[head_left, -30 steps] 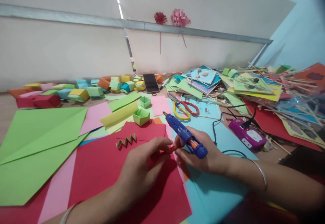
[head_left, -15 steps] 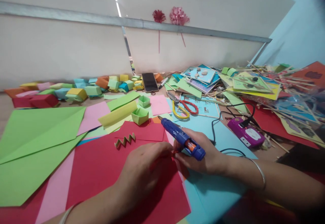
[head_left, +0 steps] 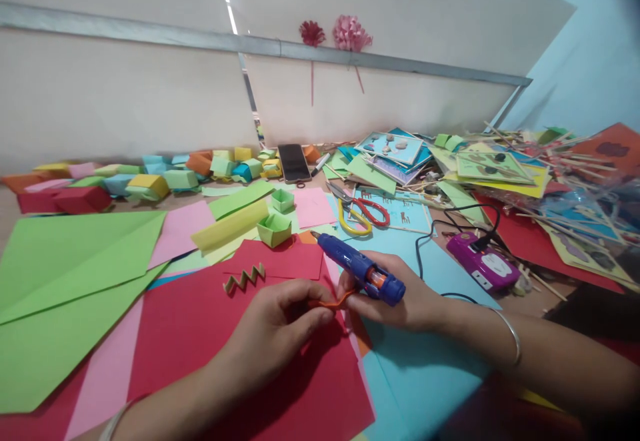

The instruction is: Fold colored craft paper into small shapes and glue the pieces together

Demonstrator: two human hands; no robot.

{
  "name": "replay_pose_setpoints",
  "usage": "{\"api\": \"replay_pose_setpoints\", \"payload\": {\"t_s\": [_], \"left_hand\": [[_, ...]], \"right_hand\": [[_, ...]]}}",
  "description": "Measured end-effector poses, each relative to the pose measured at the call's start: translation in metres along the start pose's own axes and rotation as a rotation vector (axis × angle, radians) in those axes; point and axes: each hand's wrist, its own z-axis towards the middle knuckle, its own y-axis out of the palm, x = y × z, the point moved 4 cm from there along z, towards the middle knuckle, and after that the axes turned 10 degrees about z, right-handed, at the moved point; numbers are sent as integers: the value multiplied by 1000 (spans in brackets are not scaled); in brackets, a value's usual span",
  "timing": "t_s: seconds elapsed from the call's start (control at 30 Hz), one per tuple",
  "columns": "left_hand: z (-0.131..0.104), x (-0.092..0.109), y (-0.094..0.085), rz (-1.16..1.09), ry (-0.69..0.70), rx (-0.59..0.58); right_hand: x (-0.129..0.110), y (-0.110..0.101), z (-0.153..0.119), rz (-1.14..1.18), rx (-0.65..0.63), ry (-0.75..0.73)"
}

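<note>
Though beyond glue gun point(head_left: 356, 262), scissors point(head_left: 351, 200) nearby

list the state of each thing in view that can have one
left hand: pinching orange paper strip
right hand: holding blue glue gun, touching orange paper strip
orange paper strip: bent, between both hands
blue glue gun: held, nozzle pointing away from right hand
scissors: lying unheld
phone: screen dark
purple power strip: black plug inserted
zigzag paper strip: folded, unheld
nearer green paper box: open-topped

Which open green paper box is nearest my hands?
The front green paper box, which looks larger; the rear green paper box sits behind it, nearer the black phone.
</note>
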Motion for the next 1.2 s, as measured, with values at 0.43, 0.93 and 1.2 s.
{"api": "replay_pose_setpoints", "payload": {"t_s": [0.43, 0.93, 1.2], "left_hand": [[-3, -2, 7, -65, -7, -124], [-2, -1, 0, 119, 35, -51], [-6, -9, 12, -93, 44, -115]], "right_hand": [[-6, 0, -2, -37, -4, 15], [6, -3, 4, 121, 64, 87], [13, -1, 3, 89, 41, 99]]}}
